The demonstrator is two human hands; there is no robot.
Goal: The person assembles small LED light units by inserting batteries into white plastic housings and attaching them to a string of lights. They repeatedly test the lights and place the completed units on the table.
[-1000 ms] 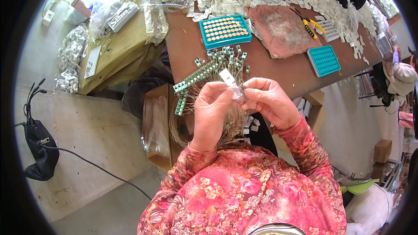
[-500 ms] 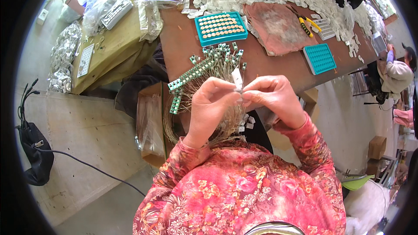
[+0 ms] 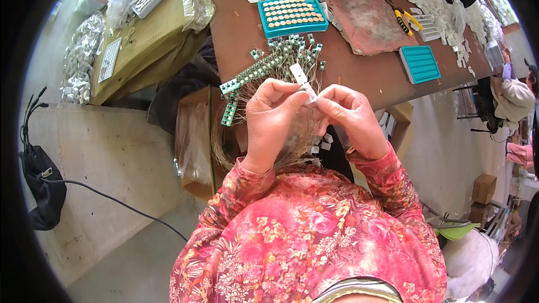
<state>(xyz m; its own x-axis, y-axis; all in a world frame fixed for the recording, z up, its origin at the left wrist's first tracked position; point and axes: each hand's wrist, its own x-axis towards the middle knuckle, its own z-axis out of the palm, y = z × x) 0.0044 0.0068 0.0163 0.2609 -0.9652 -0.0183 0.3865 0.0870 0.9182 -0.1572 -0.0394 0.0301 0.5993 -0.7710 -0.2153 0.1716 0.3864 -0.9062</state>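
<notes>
White strip (image 3: pixel 303 82) pinched between raised left hand (image 3: pixel 275 115) and right hand (image 3: pixel 349 116) fingertips.

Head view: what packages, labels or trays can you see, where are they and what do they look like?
White label strip: small, oblong, pinched between left hand and right hand.
Large teal tray: rectangular, tan discs, table centre.
Small teal tray: square, right.
Cardboard box: brown, plastic-lined, under table.

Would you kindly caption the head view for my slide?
Both hands, left hand and right hand, pinch a small white strip above a brown table holding teal trays.
</notes>
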